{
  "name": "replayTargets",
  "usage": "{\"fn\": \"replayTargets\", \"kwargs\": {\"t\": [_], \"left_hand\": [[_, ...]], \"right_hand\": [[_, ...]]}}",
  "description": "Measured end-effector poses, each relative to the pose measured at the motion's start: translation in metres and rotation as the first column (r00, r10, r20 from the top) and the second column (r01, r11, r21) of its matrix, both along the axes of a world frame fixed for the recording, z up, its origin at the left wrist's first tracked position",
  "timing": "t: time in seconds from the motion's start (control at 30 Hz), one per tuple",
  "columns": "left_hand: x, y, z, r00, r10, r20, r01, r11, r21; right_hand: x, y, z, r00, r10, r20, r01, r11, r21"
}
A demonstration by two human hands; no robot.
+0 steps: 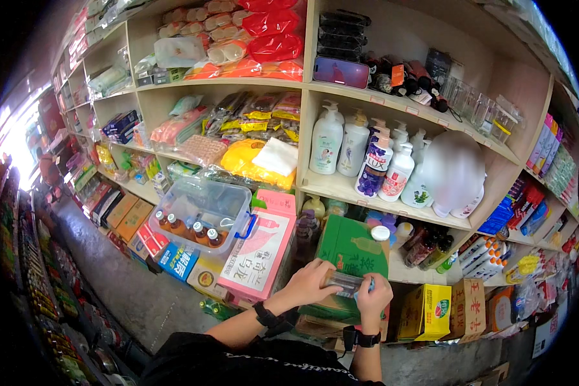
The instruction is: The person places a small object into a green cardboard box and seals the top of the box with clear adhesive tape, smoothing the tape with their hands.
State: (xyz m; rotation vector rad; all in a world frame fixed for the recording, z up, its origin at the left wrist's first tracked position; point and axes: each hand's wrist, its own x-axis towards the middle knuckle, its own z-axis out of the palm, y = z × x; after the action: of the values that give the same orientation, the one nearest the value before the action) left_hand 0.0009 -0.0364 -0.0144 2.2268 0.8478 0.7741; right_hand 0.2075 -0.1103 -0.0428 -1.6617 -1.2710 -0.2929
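Observation:
Above the green carton (341, 235), my left hand (310, 283) is closed around a small clear cylindrical container (345, 282), which lies sideways between my hands. My right hand (374, 297) is curled into a fist at the container's right end. A bit of something light blue and white shows at its thumb, too small to name. On the carton's far right corner rests a round white lid (379, 233). To the left, a clear plastic bin (235, 199) with a blue latch holds several brown bottles (199, 231) with dark caps.
A pink and white carton (257, 248) stands left of the green one. Pump bottles (328, 138) line the shelf ahead, with glasses (479, 106) above them. A yellow box (434, 312) stands low at the right. Bagged goods and a yellow package (244, 157) fill the left shelves.

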Motion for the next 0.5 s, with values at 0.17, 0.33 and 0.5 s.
{"fn": "replayTargets", "kwargs": {"t": [0.17,0.33,0.5], "left_hand": [[-0.0017,-0.0010,-0.0020,1.000,0.003,0.018,-0.003,1.000,-0.005],[-0.0012,-0.0024,-0.0072,0.999,0.015,0.030,-0.016,0.999,0.033],[-0.0016,-0.0038,-0.0070,1.000,0.017,0.022,-0.018,1.000,0.020]], "right_hand": [[0.0005,0.0013,-0.0048,1.000,0.001,0.008,-0.001,1.000,0.000],[0.0016,-0.0002,-0.0088,1.000,0.004,0.019,-0.004,1.000,0.012],[-0.0009,-0.0028,-0.0057,1.000,0.003,0.029,-0.003,1.000,0.005]]}}
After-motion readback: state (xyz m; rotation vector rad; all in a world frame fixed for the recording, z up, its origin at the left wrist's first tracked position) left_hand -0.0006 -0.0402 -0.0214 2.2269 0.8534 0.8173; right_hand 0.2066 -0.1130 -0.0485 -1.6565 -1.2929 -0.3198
